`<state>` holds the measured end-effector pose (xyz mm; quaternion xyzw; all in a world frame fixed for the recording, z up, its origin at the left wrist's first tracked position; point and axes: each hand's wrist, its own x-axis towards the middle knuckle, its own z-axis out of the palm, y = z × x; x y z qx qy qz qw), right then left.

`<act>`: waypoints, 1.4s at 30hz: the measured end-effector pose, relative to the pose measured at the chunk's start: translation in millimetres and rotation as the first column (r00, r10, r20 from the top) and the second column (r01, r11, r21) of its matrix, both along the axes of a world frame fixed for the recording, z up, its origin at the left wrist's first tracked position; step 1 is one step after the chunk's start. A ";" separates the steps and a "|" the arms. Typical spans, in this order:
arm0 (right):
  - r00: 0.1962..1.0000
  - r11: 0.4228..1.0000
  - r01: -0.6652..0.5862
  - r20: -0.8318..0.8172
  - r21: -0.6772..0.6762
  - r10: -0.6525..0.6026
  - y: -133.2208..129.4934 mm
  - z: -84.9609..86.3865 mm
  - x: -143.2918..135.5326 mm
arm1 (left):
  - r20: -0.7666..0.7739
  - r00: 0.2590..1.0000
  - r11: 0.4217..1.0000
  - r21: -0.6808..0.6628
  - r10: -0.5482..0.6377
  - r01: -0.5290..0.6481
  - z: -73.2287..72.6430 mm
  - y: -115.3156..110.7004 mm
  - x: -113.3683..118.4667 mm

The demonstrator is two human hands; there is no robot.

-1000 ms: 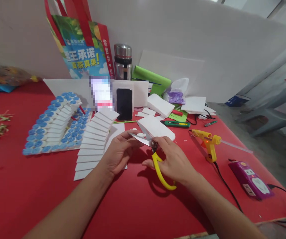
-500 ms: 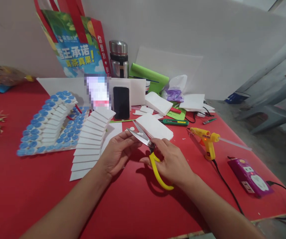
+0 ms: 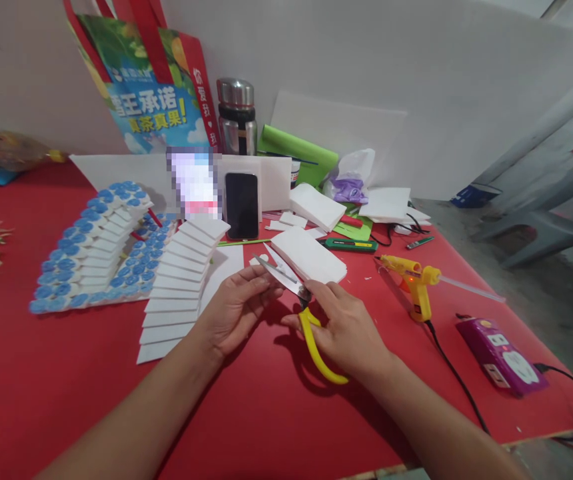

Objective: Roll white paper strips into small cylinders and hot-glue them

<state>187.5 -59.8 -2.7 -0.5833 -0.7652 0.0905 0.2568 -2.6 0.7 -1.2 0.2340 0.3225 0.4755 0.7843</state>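
Note:
My right hand [image 3: 349, 323] grips a pair of scissors [image 3: 324, 357] with yellow handles, their metal blades pointing up and left. At the blades is my left hand [image 3: 241, 307], thumb and fingertips pinched together. Whatever lies in that pinch is too small or hidden to make out. Just beyond the blades lies a stack of white paper pieces [image 3: 311, 255]. Left of my left hand, a curved stepped row of white strips [image 3: 174, 283] fans out on the red table [image 3: 246, 420]. Farther left stands a model piece covered with blue-and-white rolls [image 3: 66, 273], with white steps along it.
On the right lie a yellow hot glue gun [image 3: 419, 283], a purple power strip [image 3: 501, 357] and their cables. A green utility knife [image 3: 351, 245] rests behind the hands. A dark phone [image 3: 241, 207], a steel flask [image 3: 237, 117] and a printed bag [image 3: 151, 87] stand at the back.
The view has shifted very slightly. Both hands and the scissors keep almost the same pose, with only a small movement at the blades and fingertips.

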 end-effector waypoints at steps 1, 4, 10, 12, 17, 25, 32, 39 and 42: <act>1.000 1.000 0.003 0.001 0.002 -0.003 -0.6 -0.2 -0.1 | 0.001 1.000 1.000 -0.003 -0.001 0.001 -0.6 0.0 0.0; 1.000 1.000 0.008 0.002 0.014 -0.008 -2.1 -0.7 -0.5 | 0.008 1.000 1.000 -0.015 0.004 -0.003 -1.5 -0.3 0.7; 1.000 1.000 0.008 0.015 0.008 -0.008 -3.4 -2.1 -0.7 | 0.023 1.000 0.999 -0.032 0.007 -0.006 0.0 -0.6 2.5; 1.000 1.000 0.010 0.014 0.014 -0.010 -3.6 -2.4 -0.5 | 0.021 1.000 0.999 -0.042 0.010 -0.009 0.2 -0.5 2.7; 1.000 1.000 0.007 0.018 0.029 -0.008 -4.3 -2.3 0.1 | 0.022 1.000 0.999 -0.037 0.009 -0.008 -0.7 -0.1 2.0; 1.000 1.000 0.013 -0.015 0.018 -0.013 -5.7 -2.9 0.5 | 0.029 1.000 1.000 -0.022 -0.003 0.003 -1.5 0.2 1.9; 1.000 0.999 0.008 -0.026 0.051 -0.007 -5.5 -4.4 0.9 | 0.026 1.000 1.000 -0.028 0.002 -0.001 -2.6 -0.1 1.0; 0.999 0.995 0.003 -0.035 0.099 0.000 -5.3 -7.9 2.4 | 0.009 1.000 0.999 -0.033 0.000 0.000 -4.2 1.2 -0.3; 0.999 0.994 0.003 -0.040 0.106 0.001 -5.5 -8.0 2.5 | 0.009 1.000 0.999 -0.036 -0.001 0.001 -3.4 1.3 0.0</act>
